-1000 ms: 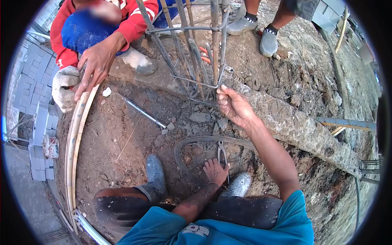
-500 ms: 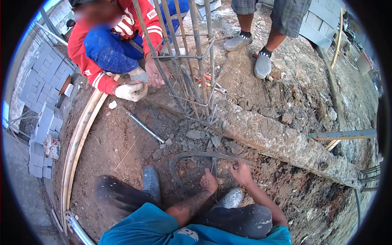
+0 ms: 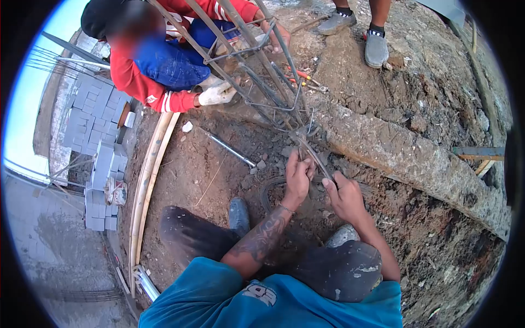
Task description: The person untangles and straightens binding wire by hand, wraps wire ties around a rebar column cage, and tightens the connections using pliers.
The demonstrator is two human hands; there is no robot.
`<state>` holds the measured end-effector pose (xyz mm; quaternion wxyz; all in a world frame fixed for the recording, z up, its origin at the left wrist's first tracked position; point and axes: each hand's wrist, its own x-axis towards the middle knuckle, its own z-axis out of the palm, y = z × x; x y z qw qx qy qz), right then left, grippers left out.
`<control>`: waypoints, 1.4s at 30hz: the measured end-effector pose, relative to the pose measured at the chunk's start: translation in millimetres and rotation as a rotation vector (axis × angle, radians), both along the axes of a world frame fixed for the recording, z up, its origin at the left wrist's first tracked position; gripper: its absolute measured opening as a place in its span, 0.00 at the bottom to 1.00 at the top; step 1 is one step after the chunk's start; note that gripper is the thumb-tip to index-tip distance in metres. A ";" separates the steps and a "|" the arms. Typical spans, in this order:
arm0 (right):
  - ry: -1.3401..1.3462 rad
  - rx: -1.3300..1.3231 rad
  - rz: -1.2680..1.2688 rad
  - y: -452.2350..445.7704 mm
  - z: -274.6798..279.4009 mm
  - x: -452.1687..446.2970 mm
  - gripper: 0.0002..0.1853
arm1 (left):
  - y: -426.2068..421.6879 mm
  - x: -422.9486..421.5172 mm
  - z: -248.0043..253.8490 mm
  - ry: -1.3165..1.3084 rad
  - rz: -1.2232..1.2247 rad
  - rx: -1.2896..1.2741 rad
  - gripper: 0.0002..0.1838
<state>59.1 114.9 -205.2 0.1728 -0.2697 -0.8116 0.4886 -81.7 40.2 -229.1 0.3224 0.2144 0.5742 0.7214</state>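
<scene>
My right hand (image 3: 345, 199) is closed around one handle of dark metal pincers (image 3: 313, 150). With its fingers curled at the other handle, my left hand (image 3: 299, 177) is closed too; part of its grip is hidden. The head of the pincers is close to the foot of an upright rebar column cage (image 3: 276, 74), where several bars and a stirrup meet. Whether the jaws touch the steel, I cannot tell. Below my hands a coil of thin tie wire (image 3: 268, 194) lies on the dirt between my shoes.
A co-worker in a red jacket (image 3: 128, 76) crouches left of the cage, a gloved hand (image 3: 217, 94) beside it. Red-handled pliers (image 3: 306, 79) lie behind it. A metal tube (image 3: 232, 150) and bamboo poles (image 3: 150, 191) lie left; a concrete beam (image 3: 394, 147) runs right.
Both my hands have risen from the wire coil towards the cage and now hold the pincers. The co-worker's bare hand has moved up to the cage's upper part. My view has shifted.
</scene>
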 end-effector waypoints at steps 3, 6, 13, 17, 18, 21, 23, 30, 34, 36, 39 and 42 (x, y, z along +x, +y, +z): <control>-0.095 0.191 0.006 32.1 39.3 4.3 0.15 | 28.2 0.3 0.8 -0.091 -0.103 0.127 0.13; -0.164 0.280 0.023 57.4 54.5 -1.3 0.16 | 55.9 0.8 -1.0 -0.165 -0.124 0.078 0.18; -0.216 0.444 0.069 81.0 60.0 -20.6 0.17 | 73.4 -7.8 10.5 -0.112 -0.123 0.012 0.19; -0.226 0.423 0.057 85.4 60.2 -27.3 0.16 | 75.6 -11.3 10.7 -0.092 -0.079 -0.018 0.18; -0.231 0.425 0.054 86.1 60.9 -27.6 0.16 | 77.3 -10.4 10.5 -0.097 -0.082 -0.015 0.18; -0.242 0.407 0.082 88.0 59.0 -29.3 0.16 | 82.3 -4.6 12.7 -0.098 -0.025 0.070 0.16; -0.146 0.449 0.098 87.2 45.7 -30.3 0.16 | 83.6 1.5 16.2 -0.368 -0.025 0.162 0.15; -0.079 -0.196 0.146 81.9 19.1 -28.6 0.18 | 80.4 7.7 10.9 -0.297 0.042 0.173 0.12; -0.171 -0.443 0.247 91.8 28.0 -28.8 0.18 | 74.9 -9.7 21.6 -0.310 -0.051 0.159 0.12; -0.131 -0.611 0.325 94.3 20.0 -29.1 0.18 | 83.2 -25.4 34.4 -0.824 -0.260 0.504 0.13; -0.252 -0.097 0.281 95.1 32.7 -27.8 0.20 | 96.5 -24.3 19.2 -0.766 -0.265 0.566 0.18; -0.233 0.650 0.124 73.5 45.7 -17.6 0.28 | 122.5 -3.2 43.0 -0.803 0.162 0.446 0.20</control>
